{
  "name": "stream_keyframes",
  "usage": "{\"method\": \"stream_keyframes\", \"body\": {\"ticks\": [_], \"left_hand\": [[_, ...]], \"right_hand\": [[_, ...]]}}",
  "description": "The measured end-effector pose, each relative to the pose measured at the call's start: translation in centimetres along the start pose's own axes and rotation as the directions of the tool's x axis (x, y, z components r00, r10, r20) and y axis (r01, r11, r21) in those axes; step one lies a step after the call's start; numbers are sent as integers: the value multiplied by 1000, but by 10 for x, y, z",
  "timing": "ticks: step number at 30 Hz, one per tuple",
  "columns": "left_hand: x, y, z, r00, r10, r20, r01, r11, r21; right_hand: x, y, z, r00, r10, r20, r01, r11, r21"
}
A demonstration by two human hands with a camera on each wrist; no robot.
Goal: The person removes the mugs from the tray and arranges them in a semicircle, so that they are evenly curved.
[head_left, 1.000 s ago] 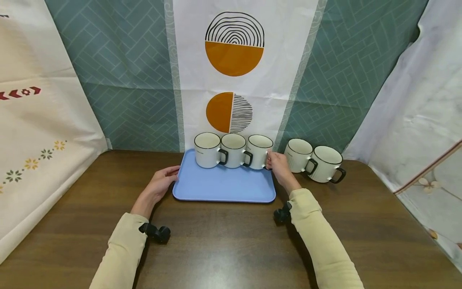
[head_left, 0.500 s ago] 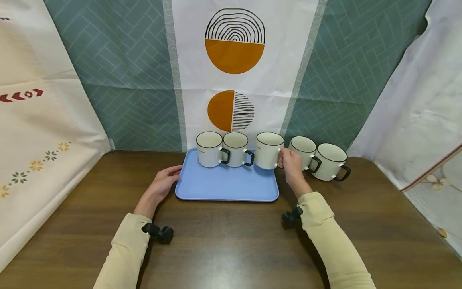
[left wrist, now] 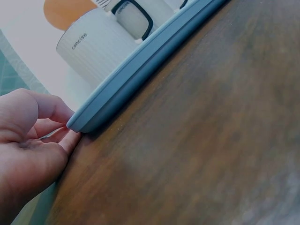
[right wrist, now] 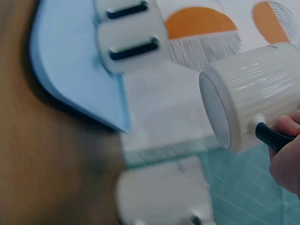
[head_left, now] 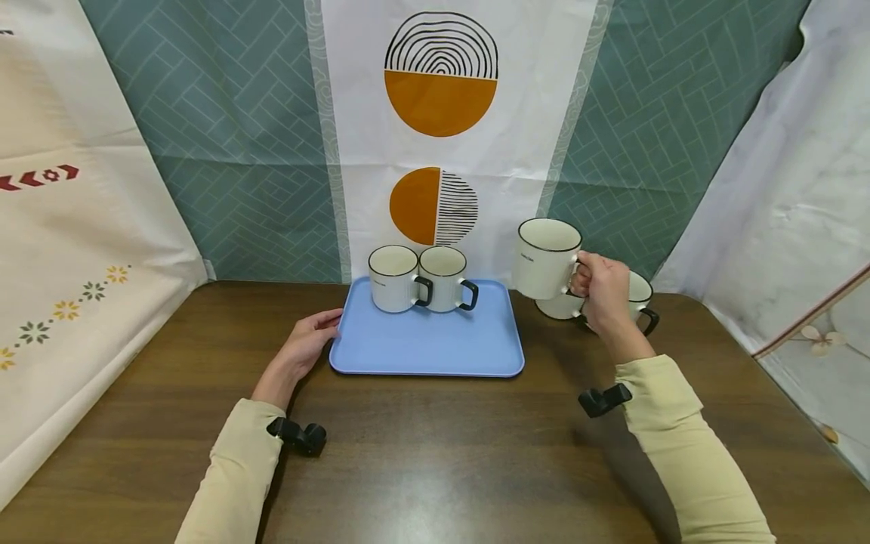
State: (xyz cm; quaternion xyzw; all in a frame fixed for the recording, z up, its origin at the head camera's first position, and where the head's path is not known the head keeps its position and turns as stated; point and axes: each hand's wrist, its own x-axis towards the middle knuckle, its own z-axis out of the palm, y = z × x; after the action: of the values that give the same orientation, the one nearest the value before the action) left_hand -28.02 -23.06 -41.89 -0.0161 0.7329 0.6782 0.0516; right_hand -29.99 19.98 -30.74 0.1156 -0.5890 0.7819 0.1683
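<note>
By its black handle, my right hand (head_left: 603, 291) grips a white mug (head_left: 546, 261) with a dark rim, held upright in the air right of the blue tray (head_left: 428, 351). In the right wrist view the raised mug (right wrist: 255, 93) shows its base, with fingers around the handle. At the tray's left edge, my left hand (head_left: 309, 344) holds the rim; the left wrist view shows the fingertips (left wrist: 61, 115) at the tray's corner. Two like mugs stand on the tray at the back, one left (head_left: 393, 283) and one beside it (head_left: 442, 281).
Behind my right hand, two more white mugs stand on the wooden table (head_left: 421, 461), one mug (head_left: 559, 307) mostly hidden by the raised one, the other mug (head_left: 639, 291) partly covered by the hand. A patterned cloth (head_left: 272, 151) hangs along the table's back edge.
My right hand has lifted the third mug off the tray's right end and carried it right and up, over the table mugs. The left hand stays at the tray's edge.
</note>
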Motion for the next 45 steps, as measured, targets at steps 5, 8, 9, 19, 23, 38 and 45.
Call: {"method": "stream_keyframes", "body": {"ticks": [5, 8, 9, 19, 23, 38, 45], "left_hand": [[1, -1, 2, 1000, -5, -1, 5, 1000, -4], [1, -1, 2, 1000, -11, -1, 11, 1000, -6], [0, 0, 2, 1000, -14, -2, 14, 1000, -5], [1, 1, -1, 1000, -7, -1, 7, 1000, 7], [1, 0, -2, 1000, -3, 3, 3, 1000, -1], [2, -3, 0, 1000, -3, -3, 3, 1000, 5], [2, -3, 0, 1000, -14, -9, 14, 1000, 13]], "right_hand": [[9, -26, -23, 998, -55, -2, 55, 995, 84], [12, -38, -39, 998, -60, -9, 61, 990, 130], [12, -42, -44, 999, -52, -15, 53, 988, 143], [14, -68, -106, 979, 4, -202, 60, 949, 310], [10, -70, -134, 958, 54, -281, 54, 929, 365], [-14, -32, -208, 895, 303, -327, -146, 892, 427], [-23, -12, -225, 942, 308, -135, -216, 862, 458]]}}
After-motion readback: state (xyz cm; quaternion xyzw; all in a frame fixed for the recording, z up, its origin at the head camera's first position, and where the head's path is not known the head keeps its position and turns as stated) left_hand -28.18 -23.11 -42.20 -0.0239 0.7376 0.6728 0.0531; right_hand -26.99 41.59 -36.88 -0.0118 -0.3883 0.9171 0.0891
